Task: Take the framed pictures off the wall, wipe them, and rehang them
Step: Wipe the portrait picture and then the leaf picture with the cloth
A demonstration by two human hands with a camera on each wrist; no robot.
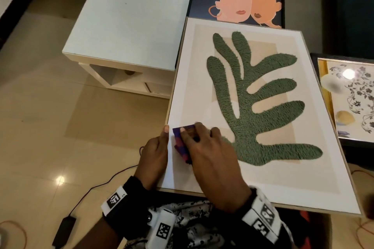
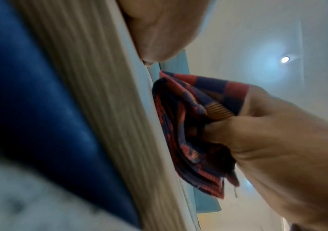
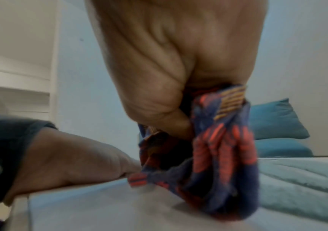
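Lying flat, leaf picture (image 1: 263, 107) long axis running away, right hand (image 1: 210, 159) fingers bunching cloth (image 1: 181, 143) — left hand (image 1: 155, 151) gripping frame edge

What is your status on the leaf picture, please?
Right hand grips cloth, pressing it on leaf picture near its left edge. Left hand grips that edge. Nothing in the way.

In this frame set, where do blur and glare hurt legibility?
Head view: mostly sharp, with lamp glare on the floral picture and the floor. Left wrist view: foreground frame edge blurred; cloth clearer. Right wrist view: motion blur smears the cloth and right hand.
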